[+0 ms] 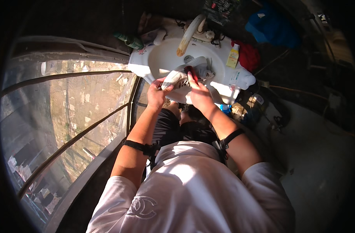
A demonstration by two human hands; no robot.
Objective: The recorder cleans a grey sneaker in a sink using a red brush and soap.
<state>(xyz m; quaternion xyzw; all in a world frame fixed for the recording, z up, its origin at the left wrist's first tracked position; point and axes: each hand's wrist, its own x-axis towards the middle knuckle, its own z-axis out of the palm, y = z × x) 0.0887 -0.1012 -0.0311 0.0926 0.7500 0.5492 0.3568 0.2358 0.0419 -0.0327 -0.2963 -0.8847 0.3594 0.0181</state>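
Note:
A pale sneaker [177, 76] with laces is held over the white ceramic washbasin [163, 55], its sole edge facing the tap. My left hand [157, 94] grips one end of the shoe, thumb on top. In my right hand [200, 94] is a red-handled brush or similar tool [191, 72], with the index finger stretched along it; it rests against the shoe's upper. The tool's working side is hidden. The metal drain [188, 58] shows just beyond the shoe.
A curved tap spout [190, 35] hangs over the basin. On the rim stand a green bottle [133, 41], a yellow bottle [232, 56] and a white bottle [243, 79], near a red cloth [247, 55]. A framed window [87, 96] runs along the left side.

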